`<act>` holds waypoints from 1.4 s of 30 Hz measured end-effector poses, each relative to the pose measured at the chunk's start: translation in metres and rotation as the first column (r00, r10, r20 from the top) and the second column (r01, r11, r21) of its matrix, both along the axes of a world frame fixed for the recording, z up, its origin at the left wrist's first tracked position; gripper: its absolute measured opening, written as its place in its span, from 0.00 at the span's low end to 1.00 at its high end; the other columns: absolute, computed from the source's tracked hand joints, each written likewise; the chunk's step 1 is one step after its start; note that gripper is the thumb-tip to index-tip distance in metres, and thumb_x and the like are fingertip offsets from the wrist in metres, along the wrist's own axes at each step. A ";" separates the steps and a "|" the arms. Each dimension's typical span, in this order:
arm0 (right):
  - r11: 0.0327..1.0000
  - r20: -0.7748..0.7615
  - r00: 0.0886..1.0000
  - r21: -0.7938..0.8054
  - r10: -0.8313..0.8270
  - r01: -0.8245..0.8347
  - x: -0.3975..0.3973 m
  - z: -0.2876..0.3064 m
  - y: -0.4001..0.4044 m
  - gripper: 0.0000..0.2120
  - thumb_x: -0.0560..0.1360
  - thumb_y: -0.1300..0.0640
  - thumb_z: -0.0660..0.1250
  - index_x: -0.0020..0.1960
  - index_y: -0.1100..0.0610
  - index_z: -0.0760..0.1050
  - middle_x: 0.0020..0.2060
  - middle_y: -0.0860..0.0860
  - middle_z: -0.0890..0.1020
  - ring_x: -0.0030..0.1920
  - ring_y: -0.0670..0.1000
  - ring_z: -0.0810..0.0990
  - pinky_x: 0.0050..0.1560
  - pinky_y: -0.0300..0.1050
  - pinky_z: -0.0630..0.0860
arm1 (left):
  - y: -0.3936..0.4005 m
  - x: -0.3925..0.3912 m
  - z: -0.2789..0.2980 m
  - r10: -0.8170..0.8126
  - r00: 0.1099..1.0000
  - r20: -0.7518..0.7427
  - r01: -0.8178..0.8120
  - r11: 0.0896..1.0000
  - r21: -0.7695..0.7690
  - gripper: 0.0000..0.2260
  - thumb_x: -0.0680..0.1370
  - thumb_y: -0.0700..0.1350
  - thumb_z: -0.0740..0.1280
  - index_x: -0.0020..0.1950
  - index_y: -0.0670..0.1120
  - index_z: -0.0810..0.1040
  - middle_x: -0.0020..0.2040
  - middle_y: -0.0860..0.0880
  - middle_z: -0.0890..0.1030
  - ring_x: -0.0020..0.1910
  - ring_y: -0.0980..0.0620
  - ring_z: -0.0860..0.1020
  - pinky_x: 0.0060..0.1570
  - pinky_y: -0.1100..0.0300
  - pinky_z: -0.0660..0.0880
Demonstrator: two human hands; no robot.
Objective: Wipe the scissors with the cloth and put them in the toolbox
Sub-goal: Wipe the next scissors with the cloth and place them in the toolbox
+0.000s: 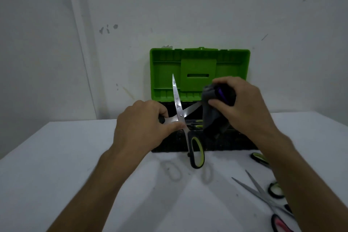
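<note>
Nearest, at the right edge of the white tabletop, lie spare scissors, partly hidden under the right forearm, with a pink-handled pair at the bottom corner. Both forearms reach forward from the lower edge. Above the tabletop, in front of the toolbox, the scissors being cleaned are held spread wide: one black-and-yellow handle loop hangs free below, one blade points up, the other slants right. They look like stiff steel, light enough for one hand, smooth and likely slippery on the blades, with edges and points to keep clear of; the handles or the area beside the pivot seem the safest hold. The left hand grips there, fingers curled around the hidden handle, thumb lying toward the pivot. The right hand clutches the soft dark cloth, bunched around the slanting blade, thumb pressing it on. Beyond, the toolbox stands open, green lid upright against the wall.
</note>
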State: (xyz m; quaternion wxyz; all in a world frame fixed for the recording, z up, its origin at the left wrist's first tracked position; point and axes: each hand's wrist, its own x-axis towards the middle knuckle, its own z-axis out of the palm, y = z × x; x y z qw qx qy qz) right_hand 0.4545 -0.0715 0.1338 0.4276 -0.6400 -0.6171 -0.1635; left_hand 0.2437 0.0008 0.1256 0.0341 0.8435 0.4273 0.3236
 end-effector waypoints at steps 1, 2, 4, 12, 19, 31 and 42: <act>0.999 -0.012 0.999 0.011 -0.044 0.044 0.005 0.001 -0.001 0.24 0.70 0.56 0.77 0.64 0.55 0.76 0.58 0.50 0.80 0.58 0.48 0.77 0.60 0.35 0.69 | 0.000 0.001 -0.001 0.000 1.000 -0.008 0.000 1.000 -0.016 0.20 0.66 0.71 0.68 0.36 0.54 0.74 0.27 0.57 0.70 0.27 0.58 0.69 0.27 0.62 0.61; 0.999 -0.017 0.999 0.012 -0.049 0.050 0.009 0.002 -0.002 0.25 0.70 0.56 0.77 0.65 0.55 0.76 0.58 0.50 0.79 0.58 0.48 0.76 0.60 0.33 0.68 | 0.000 0.001 -0.002 -0.002 1.000 -0.010 0.001 0.999 -0.038 0.21 0.66 0.71 0.68 0.35 0.53 0.73 0.26 0.56 0.70 0.26 0.58 0.69 0.26 0.62 0.61; 0.999 -0.026 0.999 -0.030 0.037 -0.037 0.010 0.007 -0.008 0.26 0.69 0.56 0.78 0.65 0.54 0.75 0.57 0.48 0.79 0.56 0.44 0.76 0.57 0.26 0.68 | 0.001 0.002 -0.004 -0.003 1.000 0.008 0.004 0.996 -0.085 0.23 0.66 0.70 0.69 0.33 0.50 0.75 0.26 0.54 0.71 0.26 0.56 0.69 0.27 0.61 0.61; 0.998 -0.043 0.998 0.029 -0.047 0.048 0.014 0.001 0.001 0.22 0.69 0.56 0.77 0.62 0.52 0.78 0.56 0.49 0.79 0.55 0.47 0.76 0.54 0.25 0.65 | 0.008 -0.003 -0.004 -0.065 0.992 0.108 0.076 0.993 -0.092 0.24 0.64 0.68 0.71 0.25 0.50 0.70 0.20 0.53 0.67 0.22 0.56 0.66 0.27 0.62 0.62; 0.948 0.071 0.951 -0.135 0.300 -0.288 -0.014 0.017 -0.018 0.23 0.69 0.63 0.76 0.63 0.52 0.76 0.56 0.44 0.79 0.55 0.40 0.77 0.57 0.27 0.70 | 0.000 0.004 -0.008 -0.029 0.999 -0.018 0.025 0.982 -0.188 0.30 0.59 0.70 0.74 0.46 0.51 0.69 0.38 0.53 0.77 0.35 0.53 0.75 0.31 0.56 0.70; 0.997 0.065 0.995 -0.006 0.077 -0.077 -0.008 0.006 -0.005 0.23 0.70 0.58 0.76 0.64 0.53 0.76 0.58 0.48 0.79 0.58 0.46 0.77 0.62 0.36 0.72 | -0.014 0.014 -0.012 -0.151 0.978 -0.144 0.125 0.976 -0.177 0.29 0.60 0.69 0.75 0.44 0.53 0.65 0.37 0.55 0.73 0.34 0.55 0.71 0.31 0.58 0.66; 0.997 0.093 0.995 -0.079 0.029 -0.021 0.000 -0.001 0.004 0.22 0.71 0.57 0.76 0.63 0.52 0.75 0.56 0.48 0.78 0.56 0.45 0.74 0.60 0.39 0.71 | -0.005 0.011 -0.017 -0.201 0.964 -0.175 0.153 0.955 -0.254 0.24 0.61 0.68 0.75 0.28 0.48 0.76 0.24 0.53 0.73 0.23 0.57 0.68 0.27 0.62 0.64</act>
